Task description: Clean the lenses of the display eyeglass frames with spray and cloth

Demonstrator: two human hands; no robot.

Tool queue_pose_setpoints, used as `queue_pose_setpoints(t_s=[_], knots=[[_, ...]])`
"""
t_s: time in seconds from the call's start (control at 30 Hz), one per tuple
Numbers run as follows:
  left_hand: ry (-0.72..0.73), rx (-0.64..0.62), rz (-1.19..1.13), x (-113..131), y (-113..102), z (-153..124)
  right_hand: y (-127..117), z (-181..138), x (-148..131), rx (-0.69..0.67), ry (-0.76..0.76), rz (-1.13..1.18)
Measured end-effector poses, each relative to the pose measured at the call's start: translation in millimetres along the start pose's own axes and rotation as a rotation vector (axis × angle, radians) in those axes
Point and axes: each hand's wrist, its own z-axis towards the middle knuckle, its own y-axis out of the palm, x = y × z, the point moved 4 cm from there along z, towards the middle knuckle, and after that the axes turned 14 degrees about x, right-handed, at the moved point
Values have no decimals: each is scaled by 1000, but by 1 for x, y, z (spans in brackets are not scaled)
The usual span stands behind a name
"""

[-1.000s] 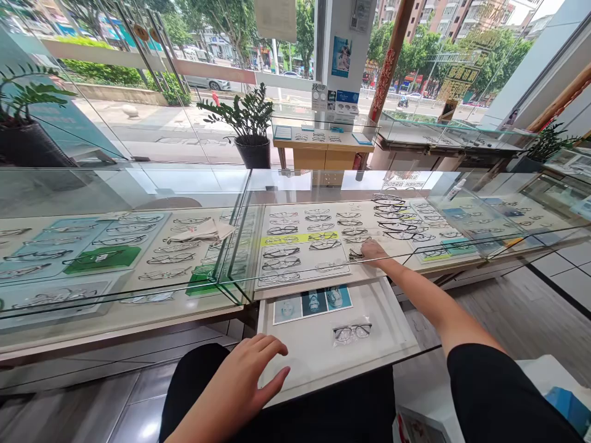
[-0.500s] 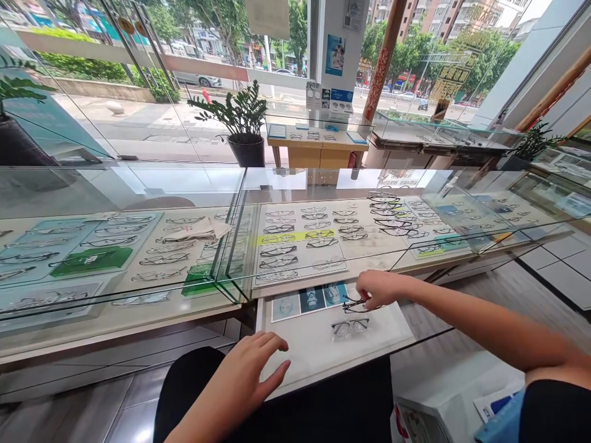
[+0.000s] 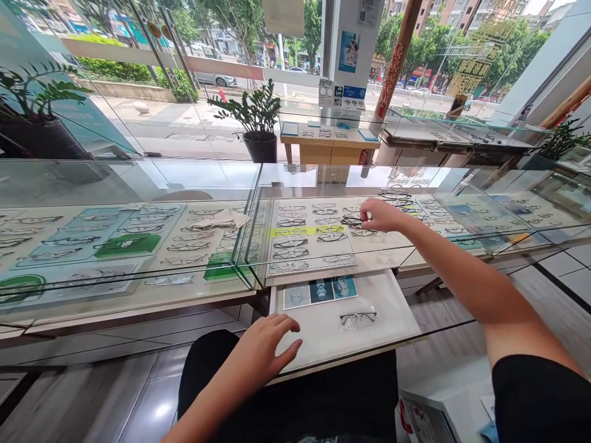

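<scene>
A pair of dark, thin-rimmed eyeglasses (image 3: 351, 220) is hanging from the bare right hand (image 3: 380, 215), whose fingers are pinching it beyond the white, flat pull-out drawer (image 3: 318, 351). It is sitting over the cream shelf (image 3: 373, 249) of a clear glass display case (image 3: 253, 227); with other frames crowding behind, I can't quite tell whether it is touching them. The bare left hand (image 3: 268, 346) is hovering by the drawer's left edge, thumb and curved fingers standing wide apart. On the drawer, grey-topped glasses in clear plastic (image 3: 357, 319) are lying nearer than a card of three blue-toned portraits (image 3: 320, 291). Just beyond the drawer, a white paper sheet (image 3: 314, 251) is bearing rows of frames. Left of and beyond the drawer, a crumpled beige cloth (image 3: 226, 219) is lying.
</scene>
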Motion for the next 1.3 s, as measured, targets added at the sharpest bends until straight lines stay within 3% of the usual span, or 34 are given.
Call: queue_pose_setpoints(t_s=[0.2,0.47,0.9,1.03,1.13,1.23,1.3], knots=[[-43,-19,16,2,0,-1,31,21,30,39,-6,-72],[-64,-51,17,3,3,-1,50,18,49,22,-55,-95],[-9,17,19,3,0,-1,48,6,53,17,-35,-58],[-13,-2,27,3,1,-1,37,4,53,5,-11,-39],[-17,4,20,4,-1,-2,11,-3,38,42,5,-25],[-23,26,12,5,-4,-4,-9,-27,-11,113,-114,92],[-22,27,9,5,-5,-4,5,-54,-56,-62,-242,201]])
